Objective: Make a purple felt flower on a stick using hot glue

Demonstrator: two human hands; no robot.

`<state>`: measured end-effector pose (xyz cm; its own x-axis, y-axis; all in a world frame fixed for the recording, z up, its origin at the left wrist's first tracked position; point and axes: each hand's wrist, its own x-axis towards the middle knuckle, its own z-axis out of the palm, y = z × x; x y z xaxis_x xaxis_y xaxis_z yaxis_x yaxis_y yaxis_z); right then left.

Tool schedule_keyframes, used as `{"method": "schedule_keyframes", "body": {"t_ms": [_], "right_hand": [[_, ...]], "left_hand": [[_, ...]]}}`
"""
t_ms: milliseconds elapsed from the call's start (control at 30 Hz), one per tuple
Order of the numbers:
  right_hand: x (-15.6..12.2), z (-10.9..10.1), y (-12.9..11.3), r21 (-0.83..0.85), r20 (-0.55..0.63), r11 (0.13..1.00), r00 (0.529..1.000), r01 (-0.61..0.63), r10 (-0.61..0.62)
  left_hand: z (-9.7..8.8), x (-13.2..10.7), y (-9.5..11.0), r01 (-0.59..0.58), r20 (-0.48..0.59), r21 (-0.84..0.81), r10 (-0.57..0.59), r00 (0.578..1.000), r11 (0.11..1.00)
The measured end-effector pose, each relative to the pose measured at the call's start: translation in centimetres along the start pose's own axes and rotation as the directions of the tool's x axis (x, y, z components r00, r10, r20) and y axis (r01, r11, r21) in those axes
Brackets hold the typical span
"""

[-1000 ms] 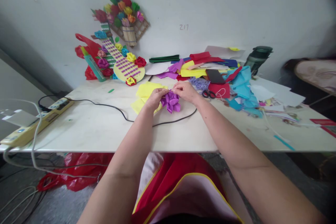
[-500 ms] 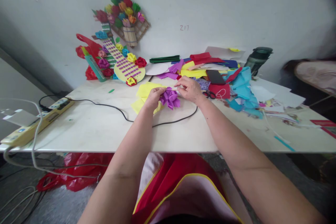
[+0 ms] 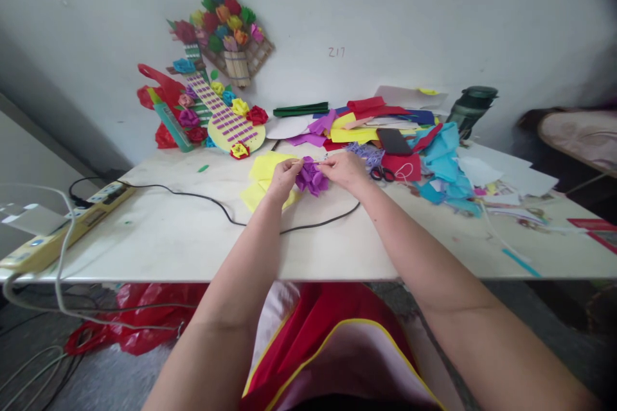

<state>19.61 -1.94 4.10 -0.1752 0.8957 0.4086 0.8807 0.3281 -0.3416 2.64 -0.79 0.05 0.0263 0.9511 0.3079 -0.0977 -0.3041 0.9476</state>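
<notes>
A purple crepe-paper flower (image 3: 312,178) hangs between my two hands, its ruffled petals facing down. My left hand (image 3: 285,178) is closed in a pinch at the flower's left edge. At its upper right edge, my right hand (image 3: 344,170) pinches a thin pale stick that runs along the top of the flower; the stick is too small to make out fully. Yellow crepe-paper sheets (image 3: 263,173) lie on the table under and behind my left hand. Just right of my right hand rest dark-handled scissors (image 3: 382,173).
A black cable (image 3: 193,192) crosses the white table (image 3: 168,244) from a power strip (image 3: 87,225). A flower-decorated paper guitar (image 3: 236,125) leans at the back left beside a glue bottle (image 3: 171,122). Coloured paper, a phone (image 3: 394,141) and a dark bottle (image 3: 475,109) fill the back right.
My right hand's fingers have closed into a pinch and come down slightly against the flower's right side. The left hand keeps its pinch, and the flower has turned a little.
</notes>
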Motion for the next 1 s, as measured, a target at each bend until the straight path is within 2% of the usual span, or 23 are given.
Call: {"method": "schedule_keyframes", "body": {"t_ms": [267, 500, 667, 833, 1000], "right_hand": [[0.0, 1.4, -1.0, 0.081, -0.025, 0.979, 0.982, -0.187, 0.189], [0.0, 2.7, -0.8, 0.215, -0.132, 0.95, 0.957, -0.226, 0.258], [0.0, 3.0, -0.5, 0.305, -0.198, 0.93, 0.942, -0.203, 0.271], [-0.2, 3.0, -0.6, 0.3, -0.187, 0.935, 0.949, -0.19, 0.253], [-0.3, 3.2, -0.4, 0.327, -0.234, 0.936, 0.949, -0.127, 0.211]], "left_hand": [[0.7, -0.1, -0.1, -0.047, -0.04, 0.006, 0.048, 0.998, 0.999], [1.3, -0.3, 0.3, -0.015, -0.076, -0.024, 0.013, 0.997, 1.0], [1.6, -0.3, 0.4, -0.018, -0.118, -0.048, 0.013, 0.993, 0.999], [1.5, -0.1, 0.3, 0.003, -0.145, -0.098, -0.018, 0.989, 0.995], [1.5, -0.1, 0.3, 0.043, -0.134, -0.119, -0.059, 0.989, 0.992]]}}
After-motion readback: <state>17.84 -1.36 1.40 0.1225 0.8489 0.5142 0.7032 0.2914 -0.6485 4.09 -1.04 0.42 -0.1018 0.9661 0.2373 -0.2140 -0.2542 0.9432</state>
